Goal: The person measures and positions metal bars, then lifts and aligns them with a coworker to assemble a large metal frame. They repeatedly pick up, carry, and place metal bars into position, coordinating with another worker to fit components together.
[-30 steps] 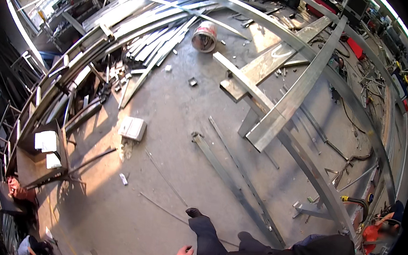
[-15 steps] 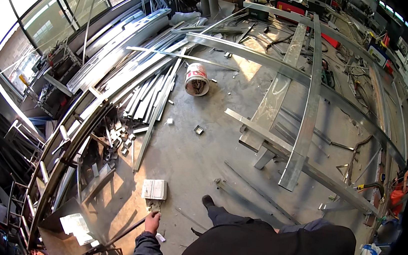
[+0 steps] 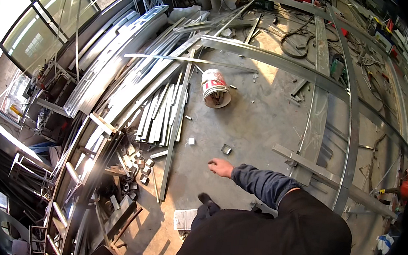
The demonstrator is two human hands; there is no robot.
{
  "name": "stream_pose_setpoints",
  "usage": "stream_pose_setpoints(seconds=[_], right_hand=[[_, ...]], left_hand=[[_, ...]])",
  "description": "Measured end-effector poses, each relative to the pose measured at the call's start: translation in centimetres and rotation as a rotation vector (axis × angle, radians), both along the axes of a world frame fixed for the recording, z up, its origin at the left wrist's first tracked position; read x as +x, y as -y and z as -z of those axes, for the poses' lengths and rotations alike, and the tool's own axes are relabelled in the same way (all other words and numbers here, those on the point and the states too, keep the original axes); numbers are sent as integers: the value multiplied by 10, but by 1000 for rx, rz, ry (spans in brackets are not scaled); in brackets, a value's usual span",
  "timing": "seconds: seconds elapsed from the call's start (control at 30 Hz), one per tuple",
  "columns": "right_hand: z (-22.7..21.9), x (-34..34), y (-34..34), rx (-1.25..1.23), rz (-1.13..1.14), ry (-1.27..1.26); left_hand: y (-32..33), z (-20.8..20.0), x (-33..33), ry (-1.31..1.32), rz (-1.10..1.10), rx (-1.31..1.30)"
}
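Note:
My right hand (image 3: 220, 167) reaches out to the left over the concrete floor, with loosely curled fingers and nothing visible in it. Its grey-blue sleeve (image 3: 260, 183) crosses in front of my dark clothing. Closest to the fingers is a small square metal offcut (image 3: 226, 149) on the floor, seen just beyond the hand. A white-and-red bucket (image 3: 213, 81) lies tipped farther off, its mouth towards me with scraps inside. By my shoe (image 3: 204, 198) is a whitish rectangular block (image 3: 184, 220), partly covered by my leg. My left hand is out of view.
Long metal profiles (image 3: 160, 110) lie piled at the left, beside a curved rack (image 3: 68, 195) and scattered offcuts (image 3: 142, 163). A frame of metal beams (image 3: 350, 144) stands at the right. Cables (image 3: 294, 44) cover the floor at the far right.
My left hand, earlier at a dark bar near the block, has left the picture. My right arm has come into view, stretched leftward. The view has shifted, moving the surroundings across the picture.

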State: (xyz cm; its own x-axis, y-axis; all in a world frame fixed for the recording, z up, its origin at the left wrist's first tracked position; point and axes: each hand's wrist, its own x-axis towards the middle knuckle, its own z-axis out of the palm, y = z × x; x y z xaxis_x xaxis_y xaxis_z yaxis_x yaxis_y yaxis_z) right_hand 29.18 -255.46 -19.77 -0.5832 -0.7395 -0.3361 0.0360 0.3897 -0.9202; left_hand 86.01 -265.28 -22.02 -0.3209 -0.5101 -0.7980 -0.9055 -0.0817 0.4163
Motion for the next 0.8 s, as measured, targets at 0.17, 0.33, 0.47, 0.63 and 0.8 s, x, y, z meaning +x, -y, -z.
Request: stream_pose_setpoints(seconds=[0.17, 0.33, 0.47, 0.63, 0.8], right_hand=[[0, -97, 125, 27, -109, -107], [114, -174, 95, 683, -76, -201], [101, -208, 71, 640, -105, -179], [108, -269, 64, 628, 491, 501], [121, -367, 119, 785, 280, 552]], left_hand=[[104, 37, -86, 56, 25, 32], [285, 51, -240, 2, 172, 15], [486, 39, -408, -300, -346, -7], [703, -26, -653, -475, -20, -286], [740, -49, -836, -558, 135, -432]])
